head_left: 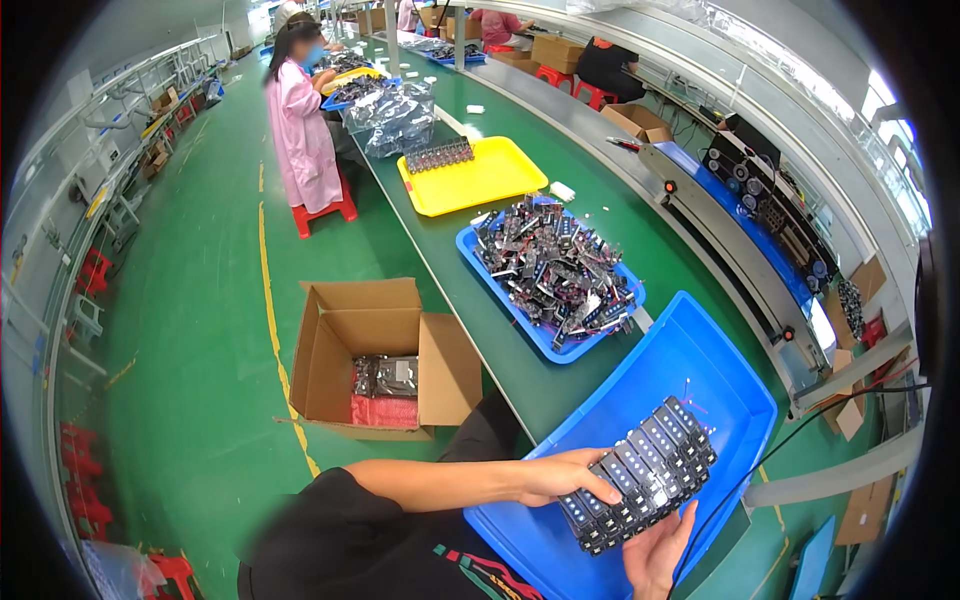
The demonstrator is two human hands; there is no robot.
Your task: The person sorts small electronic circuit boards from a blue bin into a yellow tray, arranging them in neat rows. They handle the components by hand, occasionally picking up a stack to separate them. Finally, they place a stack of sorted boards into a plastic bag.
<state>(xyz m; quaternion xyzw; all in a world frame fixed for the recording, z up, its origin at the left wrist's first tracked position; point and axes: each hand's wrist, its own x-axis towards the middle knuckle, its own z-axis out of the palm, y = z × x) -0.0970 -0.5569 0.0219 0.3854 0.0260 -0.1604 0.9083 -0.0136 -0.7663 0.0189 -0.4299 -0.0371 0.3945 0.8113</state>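
Just beyond the grip, a blue tray (478, 262) heaped with small dark parts sits on the green tabletop (500, 340); farther off lies a yellow tray (500, 180). Left of the grip, an open cardboard box (340, 350) stands on the green floor (200, 330). Well beyond, a person in a pink coat (300, 130) sits on a red stool (325, 212).

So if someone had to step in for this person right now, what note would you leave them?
Left hand: rests on the near end of a row of small black parts.
Right hand: palm up, supports the row from below.
The row is held over the large blue tray, which looks otherwise almost bare.
The smaller blue tray beyond is heaped with loose parts.
Done: one row gathered. Left: the heap.
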